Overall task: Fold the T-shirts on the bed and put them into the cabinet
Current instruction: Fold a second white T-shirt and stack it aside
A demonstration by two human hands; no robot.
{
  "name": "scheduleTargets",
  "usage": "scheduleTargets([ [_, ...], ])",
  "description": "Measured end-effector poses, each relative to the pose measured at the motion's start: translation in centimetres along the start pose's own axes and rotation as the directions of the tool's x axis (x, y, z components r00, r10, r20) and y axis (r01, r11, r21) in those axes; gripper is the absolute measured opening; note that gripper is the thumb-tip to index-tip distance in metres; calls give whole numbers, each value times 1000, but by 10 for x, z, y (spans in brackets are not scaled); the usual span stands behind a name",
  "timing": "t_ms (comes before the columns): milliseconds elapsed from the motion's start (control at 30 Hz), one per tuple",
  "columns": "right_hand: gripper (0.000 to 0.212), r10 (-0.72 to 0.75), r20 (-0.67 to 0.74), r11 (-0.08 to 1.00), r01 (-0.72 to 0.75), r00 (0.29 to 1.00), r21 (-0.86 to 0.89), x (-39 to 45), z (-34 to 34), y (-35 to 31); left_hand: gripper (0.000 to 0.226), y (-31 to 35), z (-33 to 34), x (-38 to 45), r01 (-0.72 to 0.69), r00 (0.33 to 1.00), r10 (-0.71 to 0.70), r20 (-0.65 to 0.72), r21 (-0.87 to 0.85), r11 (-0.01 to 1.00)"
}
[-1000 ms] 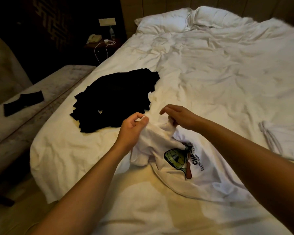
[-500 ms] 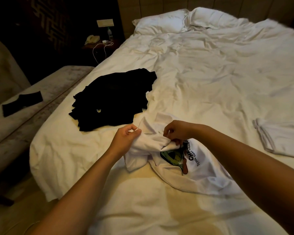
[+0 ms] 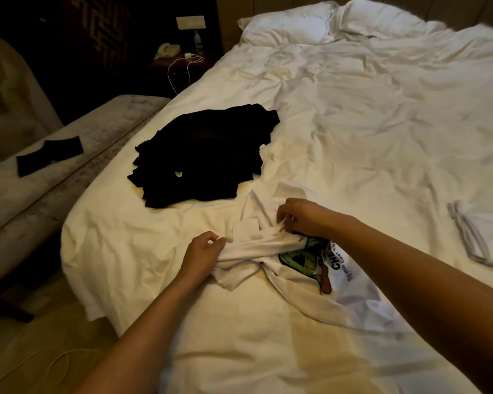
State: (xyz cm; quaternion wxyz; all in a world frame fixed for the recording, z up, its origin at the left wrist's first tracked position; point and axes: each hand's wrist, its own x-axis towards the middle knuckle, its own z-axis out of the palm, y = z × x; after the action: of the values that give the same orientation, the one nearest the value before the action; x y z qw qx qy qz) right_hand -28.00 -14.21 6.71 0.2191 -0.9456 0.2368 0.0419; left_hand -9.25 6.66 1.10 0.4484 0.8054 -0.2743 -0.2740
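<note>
Left hand (image 3: 204, 253) pinching the bunched edge of the white T-shirt (image 3: 271, 248) near the foot of the bed (image 3: 367, 115); right hand (image 3: 302, 216), fingers curled, gripping the cloth. Best pulled taut and laid flat before folding; black T-shirt (image 3: 205, 155) waiting just beyond.

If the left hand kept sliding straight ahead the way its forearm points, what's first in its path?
Likely the bunched white T-shirt that the left hand already pinches; beyond it, bare bed sheet. Depth is hard to judge.

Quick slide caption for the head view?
Both hands grip a bunched white T-shirt on the bed, beside a black shirt.
</note>
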Motion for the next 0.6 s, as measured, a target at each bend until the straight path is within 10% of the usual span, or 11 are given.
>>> scheduleTargets([
  [233, 13, 114, -182, 967, -68, 977, 245, -3, -27, 19, 20, 5, -6, 8, -139, 986, 133, -101, -46, 989],
  [433, 21, 282, -270, 664, 15, 921, 748, -29, -64, 24, 21, 57, -5, 12, -318, 927, 311, -209, 1, 948],
  [600, 20, 383, -374, 590, 88, 845, 803, -59, -103, 25, 20, 129, 13, 29, -264, 963, 235, -133, -283, 922],
])
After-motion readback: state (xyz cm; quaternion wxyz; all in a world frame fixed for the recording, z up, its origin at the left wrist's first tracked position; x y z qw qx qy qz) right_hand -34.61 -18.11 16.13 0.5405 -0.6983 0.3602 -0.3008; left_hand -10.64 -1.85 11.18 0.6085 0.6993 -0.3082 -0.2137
